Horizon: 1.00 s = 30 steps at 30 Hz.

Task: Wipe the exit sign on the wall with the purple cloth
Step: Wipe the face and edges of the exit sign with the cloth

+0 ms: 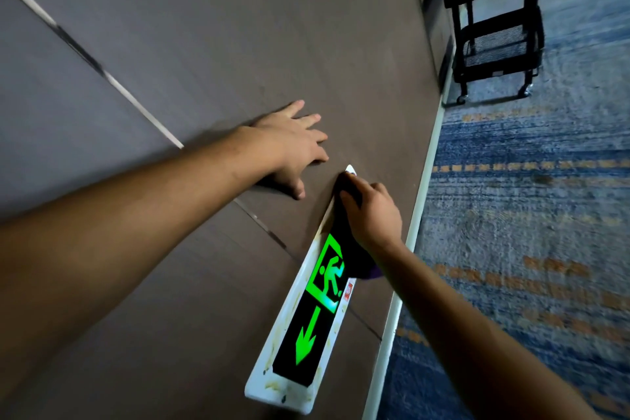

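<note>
My right hand (370,215) is curled around the purple cloth (361,266), pressing it flat against the far end of the long white-framed exit sign with its black panel and glowing green running figure and arrow (306,324). The cloth looks nearly black in the shadow under my palm; only a purple fold shows below my wrist, next to the running figure.

The sign is set low on the dark brown wall panel (211,44), just above the pale baseboard strip (422,187) where the wall meets the blue and orange patterned carpet (531,215). Its long axis runs from the far corner peeking out past my fingertips, back toward me and down to the near end with the arrow. So nearly the whole uncovered length of the sign lies on my side of the cloth, along the line of my right forearm.

My left hand (293,143) is spread open, fingers splayed and palm flat on the wall above the sign's far end, near my right hand but not touching it or the sign. It holds nothing and only braces me.

I judge the coming stroke to be a pull along the sign's length, drawing the cloth toward me over the figure and then the arrow. The right hand is the one in place for it. The yellowish smears on the near white frame will want pressure.

A black wheeled mesh cart (494,27) stands well apart, farther along the wall.
</note>
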Motion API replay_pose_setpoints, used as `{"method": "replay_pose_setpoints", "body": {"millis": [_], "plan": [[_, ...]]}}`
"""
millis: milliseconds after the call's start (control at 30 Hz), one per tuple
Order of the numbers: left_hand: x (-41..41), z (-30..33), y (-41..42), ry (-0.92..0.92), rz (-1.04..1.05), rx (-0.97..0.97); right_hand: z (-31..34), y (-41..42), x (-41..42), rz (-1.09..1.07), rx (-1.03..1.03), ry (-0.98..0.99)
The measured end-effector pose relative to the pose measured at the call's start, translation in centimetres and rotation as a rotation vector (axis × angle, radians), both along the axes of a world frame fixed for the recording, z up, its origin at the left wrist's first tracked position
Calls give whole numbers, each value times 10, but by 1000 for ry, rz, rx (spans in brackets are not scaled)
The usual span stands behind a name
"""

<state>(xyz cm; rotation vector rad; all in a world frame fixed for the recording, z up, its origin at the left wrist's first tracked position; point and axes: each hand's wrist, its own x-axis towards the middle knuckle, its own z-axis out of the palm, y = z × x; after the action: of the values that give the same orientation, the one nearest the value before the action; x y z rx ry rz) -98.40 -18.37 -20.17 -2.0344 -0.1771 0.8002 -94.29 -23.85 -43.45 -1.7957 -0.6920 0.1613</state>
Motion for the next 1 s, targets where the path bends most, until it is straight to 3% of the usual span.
{"method": "replay_pose_setpoints", "body": {"millis": [233,600,833,1000], "plan": [[4,0,0,-5,9,-18,2,1,16,50,-28,-2],[-7,1,-14,-20,58,-30,-17,-45,-71,141,37,-86],[-23,-3,-14,-20,32,-12,-9,-24,-32,47,118,133],[-22,-6,-12,-24,21,-5,-3,-9,-4,107,46,186]]}}
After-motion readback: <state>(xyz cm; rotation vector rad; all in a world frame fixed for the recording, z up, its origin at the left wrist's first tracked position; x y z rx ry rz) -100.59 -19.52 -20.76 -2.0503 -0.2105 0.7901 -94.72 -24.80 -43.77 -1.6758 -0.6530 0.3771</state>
